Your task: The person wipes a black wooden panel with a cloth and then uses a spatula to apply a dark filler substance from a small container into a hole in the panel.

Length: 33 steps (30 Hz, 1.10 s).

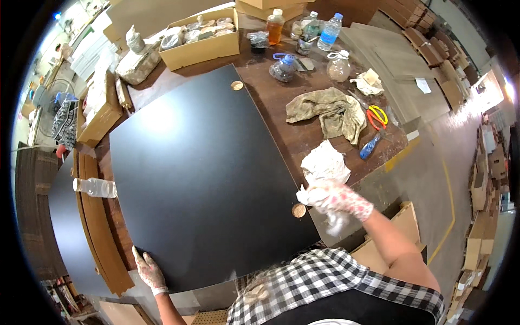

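A large dark panel [206, 179] lies on the brown worktable, with a round hole near its far right corner and another near its near right corner. My left hand [149, 272], in a patterned glove, rests against the panel's near left edge with its fingers stretched out. Over the near right edge, beside a hole, my gloved right hand [333, 197] is closed on a white cloth [338, 221], which hangs below it, blurred. A second crumpled white rag [325, 161] lies just beyond that hand.
A stained olive cloth [330, 111], red-and-yellow-handled pliers [375, 116] and a blue-handled tool [370, 146] lie at right. Several bottles, including a blue-capped one [330, 32], stand at the back near a filled cardboard box [203, 49]. A clear bottle [96, 187] lies left.
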Each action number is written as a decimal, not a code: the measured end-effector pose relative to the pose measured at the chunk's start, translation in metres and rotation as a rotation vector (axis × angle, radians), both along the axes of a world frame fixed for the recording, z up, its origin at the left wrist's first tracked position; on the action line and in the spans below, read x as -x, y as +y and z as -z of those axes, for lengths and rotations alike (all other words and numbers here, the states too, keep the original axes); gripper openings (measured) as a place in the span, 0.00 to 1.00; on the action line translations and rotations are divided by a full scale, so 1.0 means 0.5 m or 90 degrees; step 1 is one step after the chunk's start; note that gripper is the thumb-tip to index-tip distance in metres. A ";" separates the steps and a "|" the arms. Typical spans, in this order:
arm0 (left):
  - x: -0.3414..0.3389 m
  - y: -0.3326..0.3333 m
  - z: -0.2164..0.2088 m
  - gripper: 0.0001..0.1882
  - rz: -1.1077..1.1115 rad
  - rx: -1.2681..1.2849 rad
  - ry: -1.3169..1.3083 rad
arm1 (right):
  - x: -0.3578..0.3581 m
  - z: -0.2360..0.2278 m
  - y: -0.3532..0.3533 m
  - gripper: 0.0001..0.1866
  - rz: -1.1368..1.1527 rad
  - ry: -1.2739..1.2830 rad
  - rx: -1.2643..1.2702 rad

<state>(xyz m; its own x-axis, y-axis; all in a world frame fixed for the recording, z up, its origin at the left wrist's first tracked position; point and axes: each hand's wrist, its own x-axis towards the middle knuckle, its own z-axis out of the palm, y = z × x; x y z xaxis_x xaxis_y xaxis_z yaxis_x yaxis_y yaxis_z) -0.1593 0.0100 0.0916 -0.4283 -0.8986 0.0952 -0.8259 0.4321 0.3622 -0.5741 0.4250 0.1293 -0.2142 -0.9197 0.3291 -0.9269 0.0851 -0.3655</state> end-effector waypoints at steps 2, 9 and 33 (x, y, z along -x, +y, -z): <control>-0.030 -0.004 -0.022 0.26 0.004 0.023 -0.011 | 0.056 -0.060 -0.002 0.17 0.222 -0.497 0.085; 0.017 0.014 -0.026 0.26 -0.015 0.015 -0.017 | 0.349 -0.119 0.010 0.20 0.436 0.065 0.364; -0.032 -0.052 -0.005 0.18 -0.001 -0.116 0.290 | -0.081 0.105 -0.140 0.36 0.382 -0.444 -0.025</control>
